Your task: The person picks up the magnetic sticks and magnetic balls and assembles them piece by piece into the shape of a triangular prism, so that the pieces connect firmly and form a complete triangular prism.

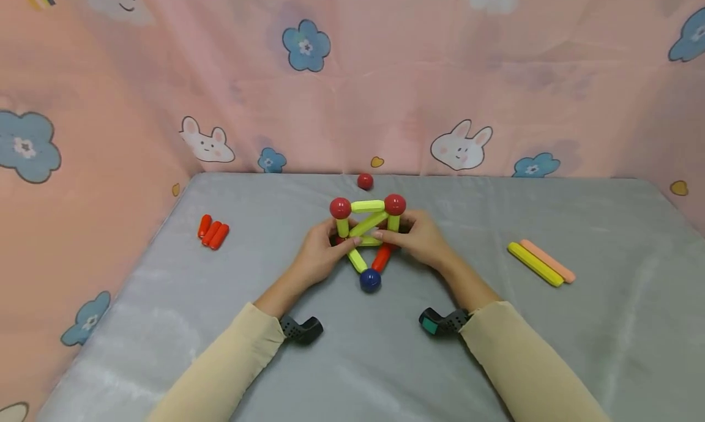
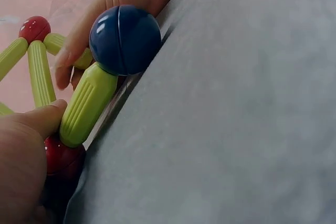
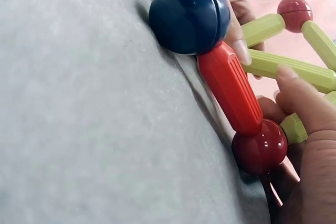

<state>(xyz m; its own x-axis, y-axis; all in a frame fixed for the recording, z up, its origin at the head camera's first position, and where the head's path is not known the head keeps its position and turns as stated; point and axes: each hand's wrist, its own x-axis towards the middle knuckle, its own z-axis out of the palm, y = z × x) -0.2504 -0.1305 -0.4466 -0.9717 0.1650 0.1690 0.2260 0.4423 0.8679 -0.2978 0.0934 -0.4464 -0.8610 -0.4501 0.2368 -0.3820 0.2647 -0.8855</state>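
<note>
A ball-and-stick toy structure (image 1: 368, 225) stands at the middle of the grey cloth. Two red balls top it, joined by a yellow-green rod (image 1: 368, 207), with a diagonal rod below. At its front a dark blue ball (image 1: 370, 280) joins a yellow-green rod (image 2: 88, 103) and a red rod (image 3: 231, 90). My left hand (image 1: 322, 251) grips the structure's lower left corner, by a red ball (image 2: 64, 157) partly hidden behind the thumb. On the other side my right hand (image 1: 421, 238) holds the lower right corner, fingers about another red ball (image 3: 260, 148).
Behind the structure a loose red ball (image 1: 365, 181) lies near the cloth's back edge. Several short red rods (image 1: 213, 232) lie at the left. To the right are a long yellow rod (image 1: 535, 264) and a long peach rod (image 1: 548, 260). A pink printed curtain (image 1: 374, 92) hangs behind.
</note>
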